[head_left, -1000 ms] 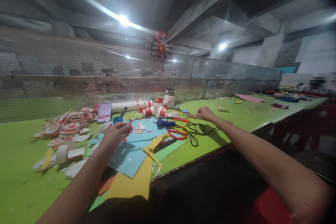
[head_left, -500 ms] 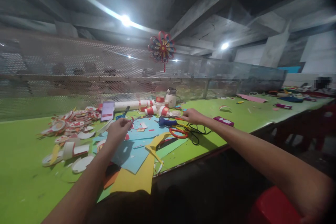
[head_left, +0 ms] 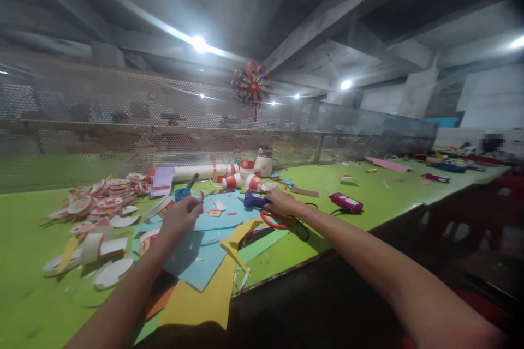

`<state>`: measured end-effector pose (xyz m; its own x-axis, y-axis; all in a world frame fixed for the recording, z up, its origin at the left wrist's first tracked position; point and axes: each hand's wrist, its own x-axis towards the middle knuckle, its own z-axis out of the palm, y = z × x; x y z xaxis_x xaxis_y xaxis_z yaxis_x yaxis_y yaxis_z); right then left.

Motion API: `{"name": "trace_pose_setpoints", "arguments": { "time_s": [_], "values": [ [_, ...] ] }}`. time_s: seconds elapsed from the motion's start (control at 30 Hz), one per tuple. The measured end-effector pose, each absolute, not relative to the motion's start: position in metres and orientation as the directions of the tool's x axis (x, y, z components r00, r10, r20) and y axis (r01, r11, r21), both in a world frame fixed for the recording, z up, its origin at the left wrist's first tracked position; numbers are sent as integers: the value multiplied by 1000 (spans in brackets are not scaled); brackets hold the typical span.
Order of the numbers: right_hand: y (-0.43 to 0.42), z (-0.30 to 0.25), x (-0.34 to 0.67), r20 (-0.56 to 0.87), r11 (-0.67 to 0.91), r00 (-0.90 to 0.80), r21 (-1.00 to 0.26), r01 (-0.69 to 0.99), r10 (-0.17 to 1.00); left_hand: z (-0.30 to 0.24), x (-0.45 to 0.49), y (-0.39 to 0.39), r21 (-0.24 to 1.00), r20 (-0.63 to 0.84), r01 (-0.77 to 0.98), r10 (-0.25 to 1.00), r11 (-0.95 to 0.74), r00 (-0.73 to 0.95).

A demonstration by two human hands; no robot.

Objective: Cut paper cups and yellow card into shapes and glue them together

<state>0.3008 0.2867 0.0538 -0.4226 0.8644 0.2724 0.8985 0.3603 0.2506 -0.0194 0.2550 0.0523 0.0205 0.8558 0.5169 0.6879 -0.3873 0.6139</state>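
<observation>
My left hand (head_left: 180, 216) hovers over the blue paper sheet (head_left: 213, 232) with its fingers pinched on a small red scrap I can barely see. My right hand (head_left: 282, 202) rests with fingers curled right at the blue glue gun (head_left: 252, 200) and above the orange-handled scissors (head_left: 275, 222). Whether it grips anything is unclear. A black cord (head_left: 303, 224) loops beside the scissors.
A green table (head_left: 33, 289) holds a pile of red-and-white paper discs (head_left: 98, 196), yellow paper (head_left: 204, 297), red-banded paper cups (head_left: 241, 177), a white flask (head_left: 264, 161) and a magenta device (head_left: 346, 202). A mesh fence (head_left: 123, 120) backs the table. A paper pinwheel (head_left: 251, 84) hangs above.
My right hand has swept left from the bare table toward the glue gun and scissors. The magenta device it covered now lies uncovered. My left hand has stayed over the blue paper.
</observation>
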Motion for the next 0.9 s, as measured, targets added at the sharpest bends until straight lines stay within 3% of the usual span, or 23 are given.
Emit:
{"name": "trace_pose_setpoints", "arguments": {
  "time_s": [0.23,0.53,0.63,0.9],
  "values": [
    [265,54,348,353,345,-433,286,894,829,52,-20,255,609,507,692,861,-388,37],
    [250,142,473,508,-63,-102,298,952,855,43,-14,260,608,490,683,868,-403,76],
    [265,122,462,497,-78,-74,278,957,865,43,-13,260,600,497,688,864,-409,80],
    [302,45,393,327,75,-150,230,970,933,45,-15,259,568,493,726,867,-387,76]
  ]
}}
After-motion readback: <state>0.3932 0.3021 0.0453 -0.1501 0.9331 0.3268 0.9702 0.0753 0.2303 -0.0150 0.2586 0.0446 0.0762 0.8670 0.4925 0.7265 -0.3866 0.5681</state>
